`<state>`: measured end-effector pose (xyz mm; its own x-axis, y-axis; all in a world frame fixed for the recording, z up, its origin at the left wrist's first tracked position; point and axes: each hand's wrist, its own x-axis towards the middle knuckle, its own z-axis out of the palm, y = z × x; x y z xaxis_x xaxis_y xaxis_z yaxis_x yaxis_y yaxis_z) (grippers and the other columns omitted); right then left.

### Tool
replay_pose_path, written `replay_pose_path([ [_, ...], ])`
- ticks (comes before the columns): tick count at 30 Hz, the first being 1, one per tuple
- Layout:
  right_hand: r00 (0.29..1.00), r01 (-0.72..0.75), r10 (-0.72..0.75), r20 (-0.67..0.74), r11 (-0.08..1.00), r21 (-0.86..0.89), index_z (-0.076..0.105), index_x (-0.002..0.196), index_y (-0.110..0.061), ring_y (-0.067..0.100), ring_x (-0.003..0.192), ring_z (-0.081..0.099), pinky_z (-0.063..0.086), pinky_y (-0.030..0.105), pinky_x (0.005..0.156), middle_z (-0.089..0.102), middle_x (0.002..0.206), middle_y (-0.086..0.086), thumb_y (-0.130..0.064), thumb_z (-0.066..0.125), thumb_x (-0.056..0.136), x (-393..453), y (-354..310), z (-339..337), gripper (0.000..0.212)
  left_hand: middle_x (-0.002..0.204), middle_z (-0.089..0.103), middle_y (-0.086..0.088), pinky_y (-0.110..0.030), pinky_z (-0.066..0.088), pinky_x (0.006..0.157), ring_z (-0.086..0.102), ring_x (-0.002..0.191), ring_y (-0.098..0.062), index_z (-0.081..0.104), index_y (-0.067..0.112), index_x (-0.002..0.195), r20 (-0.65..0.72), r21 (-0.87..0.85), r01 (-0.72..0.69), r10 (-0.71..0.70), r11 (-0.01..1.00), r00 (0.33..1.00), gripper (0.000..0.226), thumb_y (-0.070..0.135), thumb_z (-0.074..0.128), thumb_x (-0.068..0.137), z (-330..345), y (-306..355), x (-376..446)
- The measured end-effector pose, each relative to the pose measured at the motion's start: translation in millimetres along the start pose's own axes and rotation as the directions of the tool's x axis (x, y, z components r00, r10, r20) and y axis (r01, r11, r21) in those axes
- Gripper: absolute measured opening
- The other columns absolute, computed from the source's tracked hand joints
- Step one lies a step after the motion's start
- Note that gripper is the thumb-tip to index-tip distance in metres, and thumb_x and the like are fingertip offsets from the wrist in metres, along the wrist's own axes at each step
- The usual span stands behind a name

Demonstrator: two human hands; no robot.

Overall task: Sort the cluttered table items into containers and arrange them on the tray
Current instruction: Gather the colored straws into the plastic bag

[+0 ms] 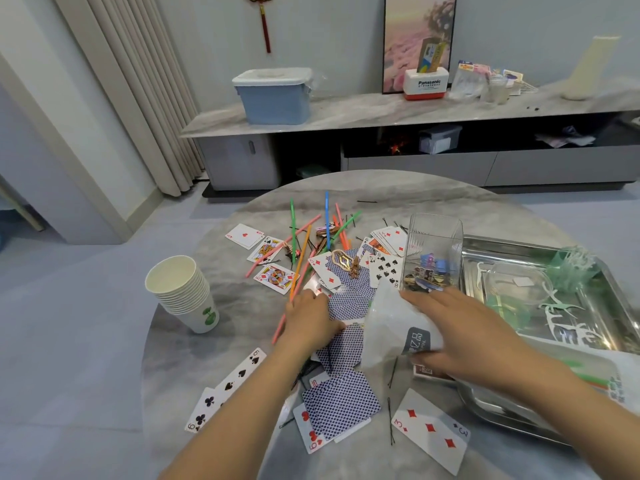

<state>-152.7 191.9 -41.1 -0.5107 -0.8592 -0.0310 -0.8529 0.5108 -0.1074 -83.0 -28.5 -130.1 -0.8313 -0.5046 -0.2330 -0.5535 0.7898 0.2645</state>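
Observation:
Playing cards (341, 400) lie scattered over the round marble table (242, 358), some face up, several blue-backed. My left hand (310, 318) rests on the blue-backed cards in the middle, fingers pointing away. My right hand (460, 327) holds a white plastic bag (394, 327) just in front of a clear plastic box (433, 251) that contains clips and small items. Coloured plastic sticks (304, 251) lie crossed behind the cards. A steel tray (491, 247) at the right holds a clear lid and white and green floss picks (561, 317).
A stack of paper cups (181, 292) stands at the table's left. Black hairpins (391, 424) lie among the near cards. A second steel tray (485, 407) and a printed bag sit at the near right. A low cabinet with a blue bin (273, 95) runs along the wall.

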Motion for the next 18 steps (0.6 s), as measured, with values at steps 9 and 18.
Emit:
replay_pose_path([
  [9, 1.0, -0.019, 0.019, 0.0, 1.0, 0.002, 0.013, 0.147, -0.036, 0.007, 0.126, 0.033, 0.029, 0.021, 0.101, 0.038, 0.137, -0.017, -0.061, 0.06, 0.076, -0.5, 2.1, -1.5, 0.088, 0.091, 0.067, -0.01, -0.037, 0.05, 0.071, 0.06, 0.08, -0.026, 0.071, 0.01, 0.09, -0.106, -0.345, -0.032, -0.005, 0.938, 0.994, 0.025, 0.003, 0.049, 0.08, 11.9, 17.7, -12.3],
  [18, 1.0, -0.021, 0.021, -0.004, 1.0, 0.013, 0.014, 0.147, -0.036, 0.007, 0.127, 0.033, 0.028, 0.022, 0.103, 0.038, 0.139, -0.016, -0.061, 0.061, 0.076, -0.1, 2.8, -1.3, 0.088, 0.116, 0.044, -0.004, -0.037, 0.033, 0.099, 0.037, 0.117, -0.025, 0.055, 0.018, 0.104, -0.246, -0.181, 0.121, -0.164, 0.976, 0.955, 0.049, 0.062, 0.056, 0.081, 15.0, -13.8, -5.9],
])
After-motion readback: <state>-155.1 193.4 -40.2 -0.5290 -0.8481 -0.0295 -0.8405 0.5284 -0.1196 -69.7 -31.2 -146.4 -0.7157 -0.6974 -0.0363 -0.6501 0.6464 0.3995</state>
